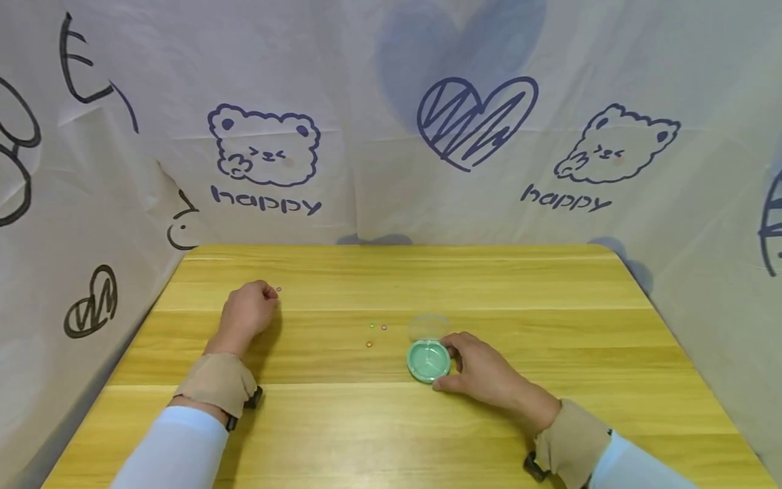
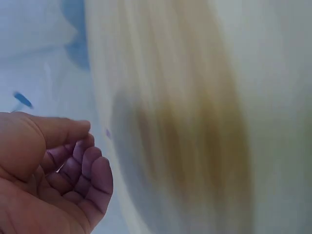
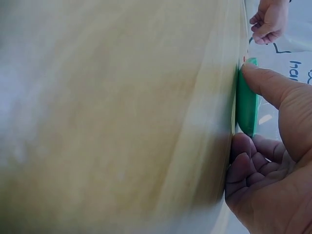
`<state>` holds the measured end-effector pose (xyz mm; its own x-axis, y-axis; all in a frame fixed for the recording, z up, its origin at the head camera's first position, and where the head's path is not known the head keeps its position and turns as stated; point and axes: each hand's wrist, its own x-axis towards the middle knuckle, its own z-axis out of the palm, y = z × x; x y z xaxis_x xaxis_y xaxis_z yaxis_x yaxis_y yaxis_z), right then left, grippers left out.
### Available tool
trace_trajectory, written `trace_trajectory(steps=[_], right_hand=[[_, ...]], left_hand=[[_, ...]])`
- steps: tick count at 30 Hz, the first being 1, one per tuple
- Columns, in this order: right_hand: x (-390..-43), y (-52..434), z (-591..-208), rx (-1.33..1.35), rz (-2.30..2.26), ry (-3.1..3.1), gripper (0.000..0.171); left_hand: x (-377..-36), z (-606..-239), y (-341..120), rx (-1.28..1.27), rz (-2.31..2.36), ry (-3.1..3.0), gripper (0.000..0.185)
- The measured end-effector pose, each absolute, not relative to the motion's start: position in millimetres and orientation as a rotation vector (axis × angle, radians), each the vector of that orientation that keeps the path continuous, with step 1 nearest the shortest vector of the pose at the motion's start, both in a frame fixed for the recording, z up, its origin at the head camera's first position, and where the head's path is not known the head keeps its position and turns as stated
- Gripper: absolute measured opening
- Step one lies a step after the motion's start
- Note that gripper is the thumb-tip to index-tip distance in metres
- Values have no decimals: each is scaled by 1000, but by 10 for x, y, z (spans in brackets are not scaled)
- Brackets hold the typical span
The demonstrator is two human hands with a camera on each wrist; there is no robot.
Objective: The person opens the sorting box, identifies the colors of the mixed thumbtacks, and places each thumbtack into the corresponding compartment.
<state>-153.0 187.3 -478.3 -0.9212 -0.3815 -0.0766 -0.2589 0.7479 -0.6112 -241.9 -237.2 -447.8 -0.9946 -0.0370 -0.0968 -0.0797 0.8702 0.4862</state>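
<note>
At the far left of the table, my left hand (image 1: 249, 309) reaches down with its fingers loosely bent. A tiny pink bead (image 1: 279, 289) lies just off its fingertips; the left wrist view shows the bead (image 2: 108, 132) apart from them, with nothing visible in the hand (image 2: 58, 170). My right hand (image 1: 485, 370) grips the right side of a small round green case (image 1: 428, 361), thumb at the front and fingers behind. Its clear lid (image 1: 430, 327) stands open at the back. From the right wrist, the green case (image 3: 247, 100) appears edge-on between thumb and fingers.
Left of the case lie a green bead (image 1: 371, 326), another pink bead (image 1: 384, 327) and an orange bead (image 1: 369, 344). The wooden table (image 1: 342, 435) meets white cloth walls (image 1: 379, 170) with drawings at the back and sides.
</note>
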Motion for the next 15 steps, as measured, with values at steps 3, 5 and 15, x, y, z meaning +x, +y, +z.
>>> trace_trajectory(steps=[3, 5, 15], right_hand=[[-1535, 1876, -4784, -504, -915, 2748, 72], [-1537, 1877, -4786, -499, -913, 2750, 72], [-1542, 1884, -4810, -506, -909, 2756, 72]], left_hand=[[-2523, -4516, -2484, -106, 751, 2958, 26], [-2586, -4536, -2526, -94, 764, 2950, 30], [-2794, -4594, -2546, -59, 753, 2924, 31]])
